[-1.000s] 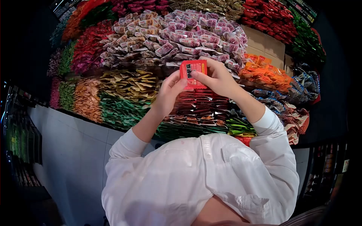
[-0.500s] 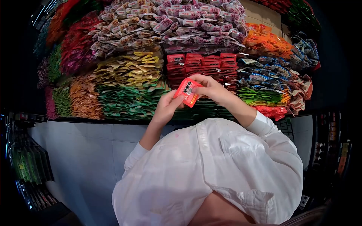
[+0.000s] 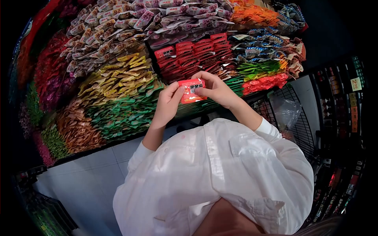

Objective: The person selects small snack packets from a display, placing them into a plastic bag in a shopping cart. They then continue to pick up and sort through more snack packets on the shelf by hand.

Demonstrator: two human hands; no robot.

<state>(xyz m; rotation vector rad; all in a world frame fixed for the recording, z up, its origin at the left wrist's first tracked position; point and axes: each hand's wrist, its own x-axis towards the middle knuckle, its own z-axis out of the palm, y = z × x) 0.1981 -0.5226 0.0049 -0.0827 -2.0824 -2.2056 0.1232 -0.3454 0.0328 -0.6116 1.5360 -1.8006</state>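
A small red snack packet (image 3: 190, 96) with black lettering is held up in front of my chest, its printed side towards me. My left hand (image 3: 168, 103) pinches its left edge between thumb and fingers. On the right side, my right hand (image 3: 215, 91) grips it, thumb on the front near the lettering and fingers curled over the top corner. Just beyond the hands lie rows of similar red packets (image 3: 181, 65) in the display. Green packets (image 3: 122, 114) are heaped to the left of my left hand.
Yellow packets (image 3: 118, 78) and white-and-purple ones (image 3: 173, 19) fill nearby sections. Orange packets (image 3: 254, 15) lie at the far right. A black wire cart (image 3: 297, 104) with a clear plastic bag (image 3: 286, 112) stands at my right, before dark shelves (image 3: 338, 102). Pale floor (image 3: 82, 185) shows at lower left.
The view has tilted, so the display now slants and the cart shows more at right. The packet has turned from a steep tilt to nearly level, still in both hands.
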